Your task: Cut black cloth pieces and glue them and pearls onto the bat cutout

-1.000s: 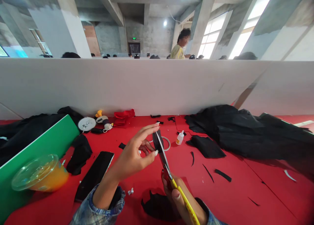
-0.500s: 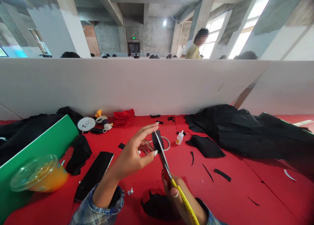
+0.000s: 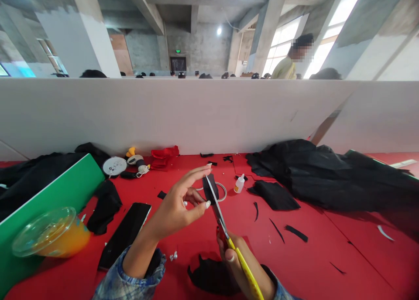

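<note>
Just at its thumb, the left hand pinches a black scrap, crossed by scissors the right hand grips.

scissor blades: bright, smooth metal — scissor handle: smooth plastic | black piece: matt, cloth-like | phone: glossy, glass-like | cup: clear shiny plastic | tabletop: smooth, faint sheen — partition: smooth, matt

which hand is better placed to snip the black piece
Probably the right hand: it holds the yellow-handled scissors, their blades lying across the black piece. The left hand pinches that piece, so it seems better suited to steadying.
</note>
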Demonstrator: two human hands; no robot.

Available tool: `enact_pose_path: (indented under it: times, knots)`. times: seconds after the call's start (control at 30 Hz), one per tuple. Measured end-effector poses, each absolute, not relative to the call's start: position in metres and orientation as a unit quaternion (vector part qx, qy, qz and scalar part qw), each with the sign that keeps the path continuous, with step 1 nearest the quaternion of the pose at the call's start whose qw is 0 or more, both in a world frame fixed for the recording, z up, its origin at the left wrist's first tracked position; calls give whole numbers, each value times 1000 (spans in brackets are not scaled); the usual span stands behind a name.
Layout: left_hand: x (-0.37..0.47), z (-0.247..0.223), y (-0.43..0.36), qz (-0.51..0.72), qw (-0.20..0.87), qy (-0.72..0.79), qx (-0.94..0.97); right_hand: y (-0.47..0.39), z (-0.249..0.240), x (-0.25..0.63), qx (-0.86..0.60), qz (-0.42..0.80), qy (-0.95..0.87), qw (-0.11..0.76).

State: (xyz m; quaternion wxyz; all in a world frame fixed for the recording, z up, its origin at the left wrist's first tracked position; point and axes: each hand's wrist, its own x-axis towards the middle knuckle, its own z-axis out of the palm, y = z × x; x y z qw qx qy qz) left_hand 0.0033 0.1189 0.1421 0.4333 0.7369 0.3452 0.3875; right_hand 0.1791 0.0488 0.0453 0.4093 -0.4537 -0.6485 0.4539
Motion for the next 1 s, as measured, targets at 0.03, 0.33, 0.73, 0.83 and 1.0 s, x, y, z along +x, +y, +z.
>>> enact_pose_path:
  times: [0.03, 0.33, 0.73, 0.83, 1.0]
  knots:
    - [3, 142, 119, 385, 432, 346, 739, 49, 45, 179, -459, 446, -651, 408]
    - [-1, 146, 118, 390, 463, 340, 720, 51, 45, 182, -481, 378, -686, 394]
    - [-22, 152, 130, 339, 490, 378, 708, 51, 44, 181, -470, 384, -689, 397]
    - [-21, 151, 129, 312, 488, 383, 719, 50, 49, 180, -453, 413, -686, 392]
    - [-15, 148, 128, 305, 484, 385, 724, 49, 48, 180, -460, 420, -691, 367]
